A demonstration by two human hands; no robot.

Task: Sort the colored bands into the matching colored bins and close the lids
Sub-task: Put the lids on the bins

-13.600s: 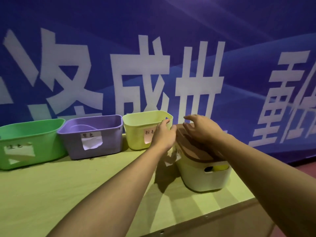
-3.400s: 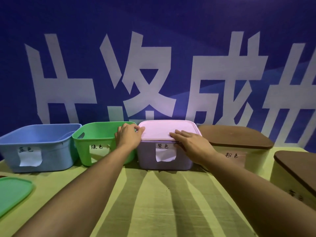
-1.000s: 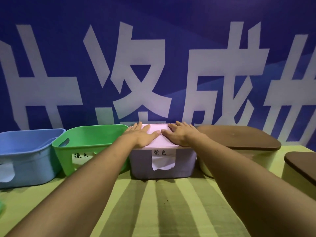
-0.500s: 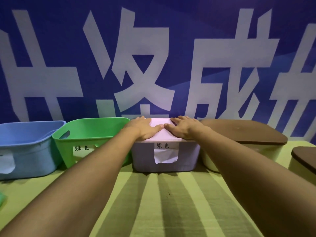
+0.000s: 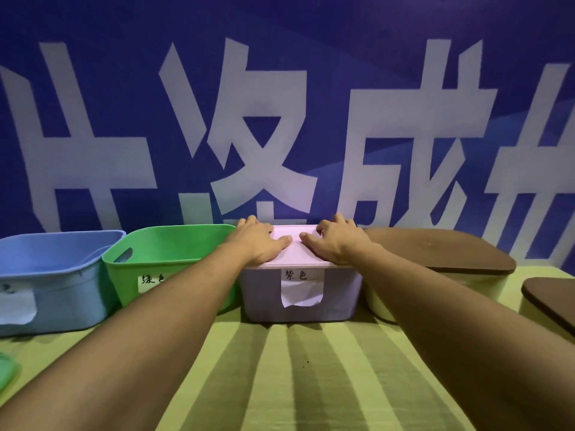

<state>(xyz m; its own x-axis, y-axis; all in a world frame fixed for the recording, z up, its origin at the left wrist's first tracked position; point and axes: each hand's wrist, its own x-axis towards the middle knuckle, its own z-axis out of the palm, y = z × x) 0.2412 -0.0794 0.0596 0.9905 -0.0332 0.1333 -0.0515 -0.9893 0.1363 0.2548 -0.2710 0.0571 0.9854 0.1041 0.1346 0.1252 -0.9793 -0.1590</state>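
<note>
A purple bin (image 5: 336, 293) with a paper label stands mid-table, a pale pink lid (image 5: 295, 248) lying on top of it. My left hand (image 5: 259, 242) presses flat on the lid's left half and my right hand (image 5: 334, 242) on its right half, fingers spread, thumbs almost meeting. Left of it stand an uncovered green bin (image 5: 168, 262) and an uncovered blue bin (image 5: 49, 275). To the right a pale yellow bin carries a brown lid (image 5: 435, 250). No bands show; the bins' insides are hidden.
Another brown-lidded bin (image 5: 550, 300) sits at the far right edge. A green lid (image 5: 6, 371) lies on the table at the lower left corner. A blue banner with large white characters rises right behind the bins. Striped yellow-green tabletop (image 5: 295, 384) stretches in front.
Both hands stay pressed on the pink lid, barely shifting since a second ago. Some seconds back they held the lid by its edges while setting it on the purple bin.
</note>
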